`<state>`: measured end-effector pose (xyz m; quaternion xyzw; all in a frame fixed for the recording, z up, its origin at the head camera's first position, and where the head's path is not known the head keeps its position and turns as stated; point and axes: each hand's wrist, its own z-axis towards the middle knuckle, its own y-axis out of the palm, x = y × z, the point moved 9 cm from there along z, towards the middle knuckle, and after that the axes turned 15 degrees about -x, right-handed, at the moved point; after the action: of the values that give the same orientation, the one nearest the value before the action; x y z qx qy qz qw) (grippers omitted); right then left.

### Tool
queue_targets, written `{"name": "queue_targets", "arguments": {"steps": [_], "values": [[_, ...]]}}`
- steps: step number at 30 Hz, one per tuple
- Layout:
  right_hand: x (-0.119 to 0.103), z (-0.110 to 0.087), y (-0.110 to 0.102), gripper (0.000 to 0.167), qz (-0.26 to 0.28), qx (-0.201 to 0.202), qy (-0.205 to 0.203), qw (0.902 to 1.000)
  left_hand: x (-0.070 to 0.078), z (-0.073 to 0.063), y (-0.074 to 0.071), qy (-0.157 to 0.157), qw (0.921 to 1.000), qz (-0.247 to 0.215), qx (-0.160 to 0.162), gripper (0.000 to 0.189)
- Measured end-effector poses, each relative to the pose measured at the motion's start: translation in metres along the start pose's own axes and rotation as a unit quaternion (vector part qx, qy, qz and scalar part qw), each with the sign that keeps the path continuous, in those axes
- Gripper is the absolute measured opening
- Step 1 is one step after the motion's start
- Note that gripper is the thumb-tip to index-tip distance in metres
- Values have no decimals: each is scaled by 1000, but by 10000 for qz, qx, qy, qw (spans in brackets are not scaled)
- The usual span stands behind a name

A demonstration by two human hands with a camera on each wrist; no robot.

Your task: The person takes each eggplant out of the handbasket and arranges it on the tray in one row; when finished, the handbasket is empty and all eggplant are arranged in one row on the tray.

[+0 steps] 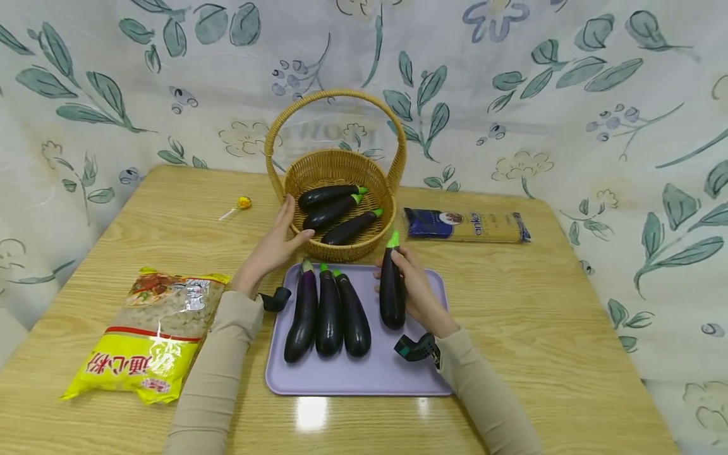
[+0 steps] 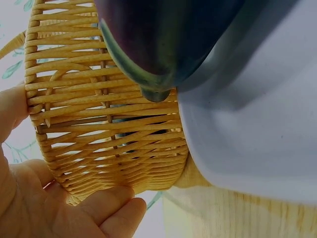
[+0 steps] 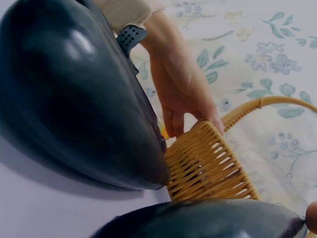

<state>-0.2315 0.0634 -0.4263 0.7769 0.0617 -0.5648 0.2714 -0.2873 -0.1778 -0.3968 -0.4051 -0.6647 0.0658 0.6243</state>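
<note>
In the head view my left hand point(image 1: 272, 249) holds the left side of a round wicker basket point(image 1: 341, 253) by its rim, with the fingers along the outer wall. My right hand point(image 1: 422, 294) grips an eggplant point(image 1: 391, 294) with a bright green stem end pointing toward the basket, over the right part of a lilac tray point(image 1: 341, 380). Three more eggplants point(image 1: 328, 316) lie side by side on the tray's left half. Inside the basket rest three smaller eggplants point(image 1: 330, 213). The left wrist view shows the woven basket wall point(image 2: 114, 148) beside the left fingers.
A yellow bag of pasta point(image 1: 148, 335) lies left of the tray, and a lollipop point(image 1: 243, 203) behind it. Right of the basket is a long pack of spaghetti point(image 1: 466, 225). The tall basket handle point(image 1: 335, 93) arches up before the patterned cloth point(image 1: 489, 101).
</note>
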Motion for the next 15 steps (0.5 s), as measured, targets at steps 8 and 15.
{"name": "queue_targets", "arguments": {"steps": [8,15], "values": [[12,8,9,33,69,-169,114,9998,-2,0,-4,0,10000,80,14,89],[20,9,9,37,-16,-17,252,9997,-1,3,0,13,10000,81,-22,89]]}}
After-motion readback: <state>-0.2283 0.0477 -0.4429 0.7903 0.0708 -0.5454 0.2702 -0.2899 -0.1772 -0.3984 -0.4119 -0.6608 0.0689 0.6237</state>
